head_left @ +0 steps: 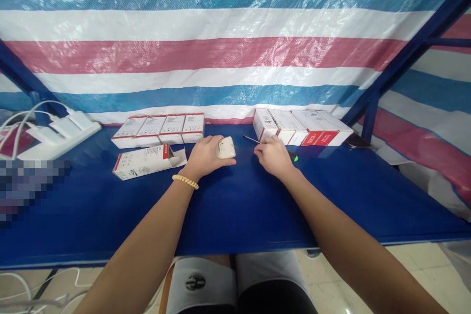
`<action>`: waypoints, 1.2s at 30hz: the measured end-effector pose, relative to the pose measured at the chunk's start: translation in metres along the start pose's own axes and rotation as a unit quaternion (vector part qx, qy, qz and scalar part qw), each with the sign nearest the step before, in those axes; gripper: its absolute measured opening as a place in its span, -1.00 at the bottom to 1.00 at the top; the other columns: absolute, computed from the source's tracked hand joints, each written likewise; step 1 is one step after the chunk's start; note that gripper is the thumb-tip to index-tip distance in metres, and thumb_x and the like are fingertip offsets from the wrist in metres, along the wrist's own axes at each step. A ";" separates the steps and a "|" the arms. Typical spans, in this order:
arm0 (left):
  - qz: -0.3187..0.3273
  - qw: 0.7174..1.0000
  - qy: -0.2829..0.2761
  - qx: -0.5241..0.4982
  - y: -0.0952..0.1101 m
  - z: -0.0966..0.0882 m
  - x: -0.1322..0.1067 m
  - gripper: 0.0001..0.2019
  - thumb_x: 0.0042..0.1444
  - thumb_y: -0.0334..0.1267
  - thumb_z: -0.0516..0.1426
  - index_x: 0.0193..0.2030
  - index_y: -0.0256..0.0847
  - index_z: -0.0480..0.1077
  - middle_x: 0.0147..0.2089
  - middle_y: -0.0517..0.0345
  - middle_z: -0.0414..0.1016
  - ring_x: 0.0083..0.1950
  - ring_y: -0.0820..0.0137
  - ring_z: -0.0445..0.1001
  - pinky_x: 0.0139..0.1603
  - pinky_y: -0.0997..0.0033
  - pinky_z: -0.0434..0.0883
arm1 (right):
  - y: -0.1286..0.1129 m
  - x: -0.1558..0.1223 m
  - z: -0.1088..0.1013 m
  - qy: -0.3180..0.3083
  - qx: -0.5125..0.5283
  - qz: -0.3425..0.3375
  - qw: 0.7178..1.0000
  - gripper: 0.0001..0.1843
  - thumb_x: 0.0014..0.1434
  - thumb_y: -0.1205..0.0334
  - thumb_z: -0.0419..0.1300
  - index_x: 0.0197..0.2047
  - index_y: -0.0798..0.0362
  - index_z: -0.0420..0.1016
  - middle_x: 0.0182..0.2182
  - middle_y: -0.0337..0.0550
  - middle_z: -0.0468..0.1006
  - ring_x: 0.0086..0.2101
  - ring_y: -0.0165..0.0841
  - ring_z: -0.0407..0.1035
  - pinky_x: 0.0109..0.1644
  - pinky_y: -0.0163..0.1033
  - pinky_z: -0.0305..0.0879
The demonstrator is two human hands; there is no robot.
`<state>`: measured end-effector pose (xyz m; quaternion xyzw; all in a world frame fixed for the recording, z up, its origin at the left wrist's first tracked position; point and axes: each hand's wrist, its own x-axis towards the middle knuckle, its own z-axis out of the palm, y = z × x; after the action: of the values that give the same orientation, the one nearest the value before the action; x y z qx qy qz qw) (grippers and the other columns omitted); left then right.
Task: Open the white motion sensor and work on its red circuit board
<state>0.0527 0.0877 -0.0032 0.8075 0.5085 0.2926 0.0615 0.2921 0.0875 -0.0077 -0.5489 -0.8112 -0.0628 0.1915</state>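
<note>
My left hand is closed around a small off-white plastic device, held just above the blue table, its face turned up. To the right, my right hand grips a screwdriver; its thin metal shaft points left toward the device, with a gap between them. The green end of its handle shows past my palm, and my fingers hide the rest. Beside my left wrist lies an opened white and red box, its end flap folded out toward my hand.
A row of several white and red boxes stands behind the opened box, and another row is at the back right. A power strip with white plugs and cables lies at the left. Blue metal posts and striped sheeting bound the table.
</note>
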 end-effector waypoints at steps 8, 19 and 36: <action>0.080 0.992 -0.075 0.067 0.023 0.003 -0.002 -0.23 -0.23 0.20 0.37 0.09 -0.15 0.36 0.02 -0.05 0.48 0.04 0.08 0.47 0.07 0.13 0.35 | -0.006 -0.007 -0.012 0.060 0.396 0.084 0.913 -0.69 0.18 -0.02 0.19 -0.17 0.02 0.58 -0.48 -0.19 0.52 -0.45 -0.33 0.38 -0.32 -0.20 0.33; 0.084 0.993 -0.048 -0.073 0.020 -0.005 -0.002 -0.18 -0.19 0.13 0.37 0.20 -0.16 0.30 0.19 -0.04 0.41 0.17 0.12 0.41 0.19 0.14 0.33 | -0.024 -0.014 -0.003 -0.037 0.500 0.036 0.864 -0.55 0.02 0.08 0.35 0.00 -0.01 0.56 -0.34 -0.21 0.64 -0.40 -0.30 0.49 -0.30 -0.19 0.45; 0.011 0.955 -0.197 -0.222 0.011 -0.006 0.000 -0.39 -0.16 -0.03 0.36 0.08 -0.15 0.45 0.03 0.07 0.52 0.02 0.18 0.49 0.07 0.22 0.41 | -0.013 -0.018 -0.014 -0.079 0.336 -0.114 0.932 -0.25 -0.01 0.08 0.36 0.25 0.10 0.37 0.14 0.08 0.48 0.05 -0.11 0.44 0.11 -0.03 0.38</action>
<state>0.0584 0.0812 0.0066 0.8208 0.3990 0.2340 0.3352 0.2891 0.0627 0.0003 -0.3598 -0.8545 0.2358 0.2912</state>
